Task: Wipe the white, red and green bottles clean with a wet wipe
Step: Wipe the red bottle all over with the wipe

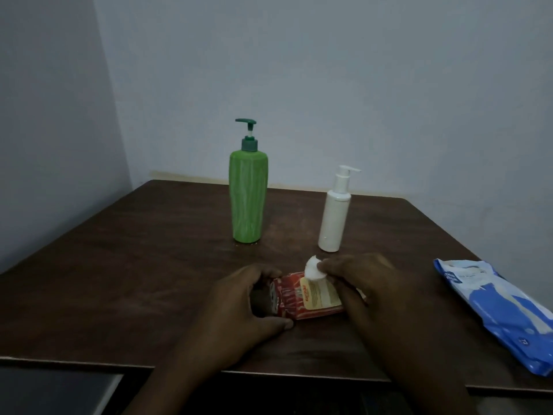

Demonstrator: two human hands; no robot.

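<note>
The red bottle (302, 301) lies on its side on the dark wooden table (134, 265), near the front edge. My left hand (248, 301) grips its left end with curled fingers and thumb. My right hand (368, 283) pinches a small folded white wet wipe (314, 269) and holds it against the bottle's upper side, over the yellow label. The tall green pump bottle (248, 196) stands upright further back. The smaller white pump bottle (335, 220) stands upright to its right.
A blue and white pack of wet wipes (502, 310) lies at the table's right edge. Pale walls meet in a corner behind the table. A dark surface sits below the front edge at the lower left.
</note>
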